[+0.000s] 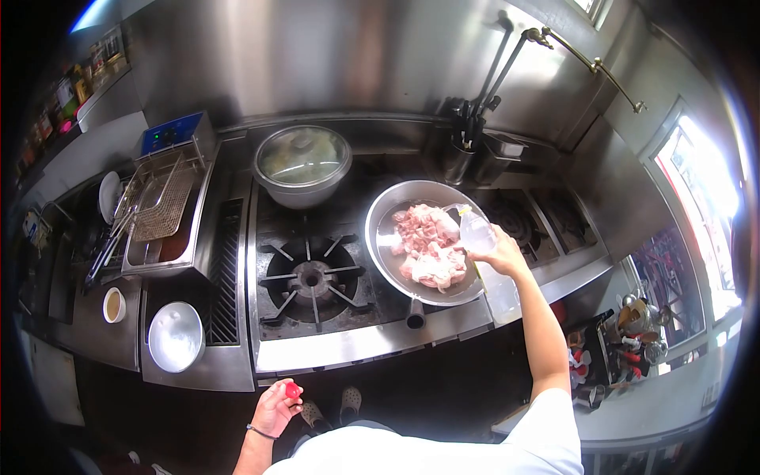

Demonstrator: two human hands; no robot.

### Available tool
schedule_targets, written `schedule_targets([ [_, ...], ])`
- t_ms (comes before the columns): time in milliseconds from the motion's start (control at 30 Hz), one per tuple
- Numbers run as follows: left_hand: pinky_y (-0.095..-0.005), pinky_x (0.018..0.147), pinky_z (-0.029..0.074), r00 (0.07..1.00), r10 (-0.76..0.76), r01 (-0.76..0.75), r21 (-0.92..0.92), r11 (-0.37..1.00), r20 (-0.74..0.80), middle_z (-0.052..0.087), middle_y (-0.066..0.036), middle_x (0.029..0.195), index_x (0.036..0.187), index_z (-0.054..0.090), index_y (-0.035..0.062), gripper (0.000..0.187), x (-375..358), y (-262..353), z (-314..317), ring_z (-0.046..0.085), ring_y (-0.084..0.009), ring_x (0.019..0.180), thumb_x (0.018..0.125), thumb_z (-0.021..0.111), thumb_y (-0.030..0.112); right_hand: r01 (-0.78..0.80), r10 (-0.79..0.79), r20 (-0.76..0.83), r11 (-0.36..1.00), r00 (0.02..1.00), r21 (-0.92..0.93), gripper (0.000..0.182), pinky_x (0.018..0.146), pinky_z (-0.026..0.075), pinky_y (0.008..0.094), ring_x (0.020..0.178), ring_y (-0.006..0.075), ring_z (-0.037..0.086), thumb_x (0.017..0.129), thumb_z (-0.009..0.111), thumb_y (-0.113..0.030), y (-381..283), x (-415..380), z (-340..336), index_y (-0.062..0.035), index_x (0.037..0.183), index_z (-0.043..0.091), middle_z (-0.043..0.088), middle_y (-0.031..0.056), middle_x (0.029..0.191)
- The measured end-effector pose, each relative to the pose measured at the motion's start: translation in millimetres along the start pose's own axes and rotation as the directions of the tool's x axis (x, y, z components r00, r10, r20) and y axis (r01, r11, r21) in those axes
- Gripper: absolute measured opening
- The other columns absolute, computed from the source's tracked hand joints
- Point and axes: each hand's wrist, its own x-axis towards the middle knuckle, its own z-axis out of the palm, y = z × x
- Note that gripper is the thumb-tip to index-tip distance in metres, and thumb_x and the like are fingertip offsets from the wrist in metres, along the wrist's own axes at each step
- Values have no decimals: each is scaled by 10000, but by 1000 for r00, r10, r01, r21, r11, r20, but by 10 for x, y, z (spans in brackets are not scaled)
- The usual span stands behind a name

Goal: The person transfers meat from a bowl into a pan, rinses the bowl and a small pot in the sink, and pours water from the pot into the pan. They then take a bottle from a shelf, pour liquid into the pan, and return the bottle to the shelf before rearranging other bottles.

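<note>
My right hand point(500, 253) is wrapped round a translucent plastic bottle point(476, 231), tilted with its mouth over the wide metal pan point(378, 252). Pale pink pieces of raw meat point(427, 241) are heaped in the middle of this pan, which sits on the stove with its handle point(416, 315) toward me. Low in front of my body, away from the stove, my left hand point(275, 410) pinches a small red cap point(292, 390) between its fingers.
A lidded pot point(303, 168) stands behind the front left burner point(313, 279). To the left are a fryer with a wire basket point(165, 202), a metal bowl point(176, 338) and a small cup point(115, 305). Utensils stand in a holder point(459, 158) at the back.
</note>
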Motion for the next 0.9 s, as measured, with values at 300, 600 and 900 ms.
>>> schedule_targets([
  [300, -347, 693, 507, 999, 7, -7, -19, 1000, 36, 617, -119, 979, 1079, 526, 95, 243, -20, 8, 90, 618, -201, 783, 884, 586, 228, 52, -50, -24, 996, 998, 78, 817, 937, 417, 392, 1102, 317, 537, 548, 810, -371, -148, -78, -147, -42, 1223, 489, 571, 174, 1170],
  [600, -337, 705, 511, 998, -7, 9, -33, 999, 61, 611, -105, 1032, 1077, 535, 105, 229, -28, 14, 142, 611, -208, 829, 855, 590, 110, 101, -104, 0, 969, 995, 224, 857, 933, 425, 384, 1099, 305, 553, 552, 815, -361, -48, -471, -143, 1, 1245, 464, 577, 205, 1159],
  [900, -351, 709, 510, 996, -9, 10, -2, 1000, 83, 614, -111, 1015, 1068, 539, 110, 235, 7, 25, 254, 613, -209, 832, 844, 611, 121, -26, 4, 164, 991, 986, 130, 841, 929, 421, 391, 1087, 321, 549, 534, 819, -345, 148, -900, -18, -32, 1234, 473, 592, 181, 1132],
])
